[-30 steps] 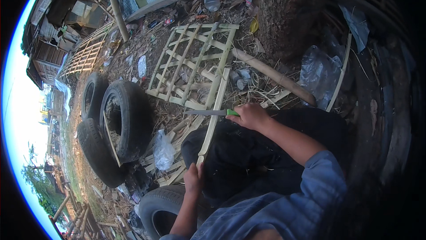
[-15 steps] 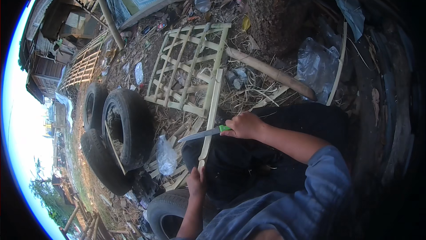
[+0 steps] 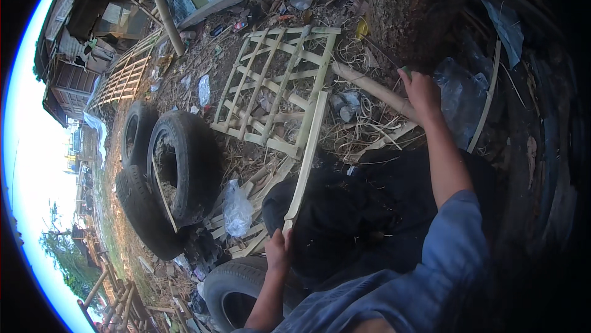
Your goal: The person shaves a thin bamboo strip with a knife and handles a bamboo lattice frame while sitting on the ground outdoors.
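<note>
My left hand [image 3: 278, 250] is closed on the near end of a long pale bamboo strip [image 3: 304, 170]. The strip slants up and away across my dark-clothed leg, with a notch close to the hand. Off to the right, my right hand [image 3: 423, 92] grips a knife by its green handle [image 3: 404, 70], raised near the tree trunk. Its thin blade points up and left, away from the strip, and is hard to make out against the ground. Beyond the strip's far end a bamboo lattice panel [image 3: 319, 84] lies on the ground.
Old tyres [image 3: 198, 170] lie at the left, and another tyre [image 3: 215, 284] is beside my left forearm. A bamboo pole [image 3: 372, 90] lies right of the panel, below the tree trunk [image 3: 418, 13]. Plastic bags [image 3: 237, 210] and bamboo scraps litter the ground.
My right hand has lifted the knife off the strip and swung it up and right toward the trunk. My left hand keeps its hold. The whole view has shifted slightly.
</note>
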Tool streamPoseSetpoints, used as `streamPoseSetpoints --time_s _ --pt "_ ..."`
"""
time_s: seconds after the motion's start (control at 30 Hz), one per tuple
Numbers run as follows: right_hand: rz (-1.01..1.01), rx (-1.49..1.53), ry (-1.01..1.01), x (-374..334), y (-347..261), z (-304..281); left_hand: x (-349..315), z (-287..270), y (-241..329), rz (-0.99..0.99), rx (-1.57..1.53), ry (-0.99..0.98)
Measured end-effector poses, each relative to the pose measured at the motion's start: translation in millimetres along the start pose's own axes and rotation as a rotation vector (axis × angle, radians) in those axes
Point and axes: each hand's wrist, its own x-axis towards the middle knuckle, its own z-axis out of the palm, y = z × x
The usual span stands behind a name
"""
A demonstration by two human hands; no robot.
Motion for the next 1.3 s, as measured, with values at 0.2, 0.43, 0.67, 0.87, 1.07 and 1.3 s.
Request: streamPoseSetpoints --time_s 0.2,0.43,0.67,0.87,1.07,1.3 --pt "-0.214 0.170 0.005 -36.4 -57.6 15.9 4.8 -6.3 6.6 -0.087 0.007 -0.014" --pt "-0.370 0.454 -0.223 -81.1 -84.1 32.6 4.6 1.0 -4.5 -0.012 -0.031 -0.026" --pt "-0.782 0.360 -0.298 -146.1 -109.3 38.4 15.3 -21.9 -0.3 -0.092 -0.193 -0.255" --pt "-0.825 0.288 -0.398 -167.7 -108.2 47.2 17.4 -26.5 5.5 -0.092 -0.200 -0.289" --pt "-0.819 0.298 -0.412 -168.7 -102.1 57.0 17.6 -30.2 9.1 -0.108 -0.143 -0.363" --pt "-0.835 0.307 -0.516 -189.9 -112.0 51.7 13.4 -23.7 9.2 -0.142 -0.103 -0.293"
